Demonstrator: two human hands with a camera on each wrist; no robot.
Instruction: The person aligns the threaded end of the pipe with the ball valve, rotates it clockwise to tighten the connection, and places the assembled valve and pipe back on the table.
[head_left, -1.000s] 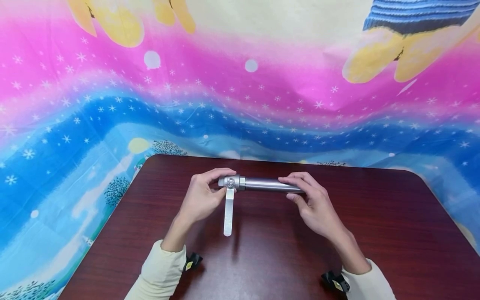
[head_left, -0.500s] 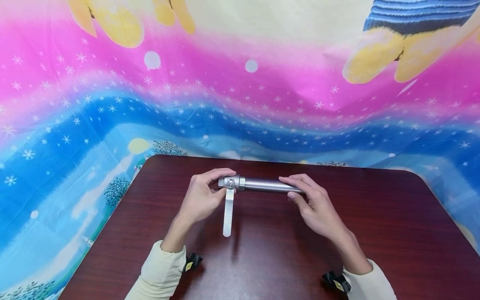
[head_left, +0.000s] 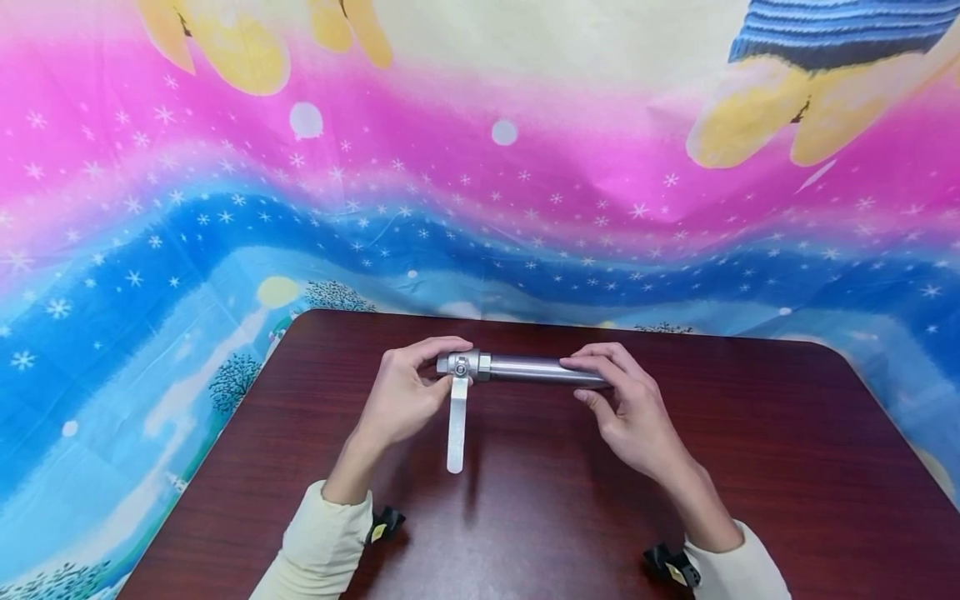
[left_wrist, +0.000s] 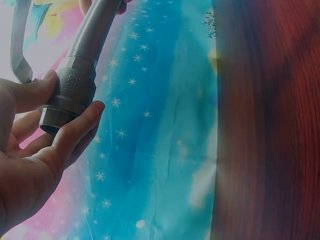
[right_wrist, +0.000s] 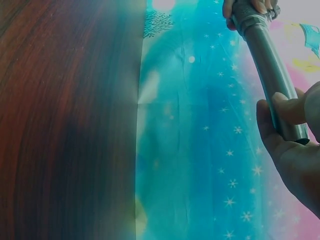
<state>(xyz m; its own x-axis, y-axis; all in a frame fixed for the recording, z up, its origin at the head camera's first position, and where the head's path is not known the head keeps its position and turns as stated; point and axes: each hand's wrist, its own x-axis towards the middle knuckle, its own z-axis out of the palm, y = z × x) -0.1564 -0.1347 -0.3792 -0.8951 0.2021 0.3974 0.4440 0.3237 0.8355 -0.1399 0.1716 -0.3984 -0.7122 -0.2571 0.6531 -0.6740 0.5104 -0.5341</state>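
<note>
Left hand (head_left: 405,390) pinches a metal valve (head_left: 462,364) by its body, lever (head_left: 457,429) toward the wearer, while the right hand (head_left: 633,417) curls thumb and fingers round the attached-looking pipe's (head_left: 525,369) outer end, above the desk (head_left: 750,433). Likely rigid, weighty, slick; best held at both ends, hands angled inward.

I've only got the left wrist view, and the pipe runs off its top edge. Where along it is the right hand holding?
Observer: The right hand grips the pipe close to its far end.
Operator: Does any of it stick out past the thumb?
Observer: Yes, the right wrist view shows a short bit there.
Operator: And the handle? Its tip is cut off for me.
Observer: The head view shows it whole, roughly square to the pipe.
</note>
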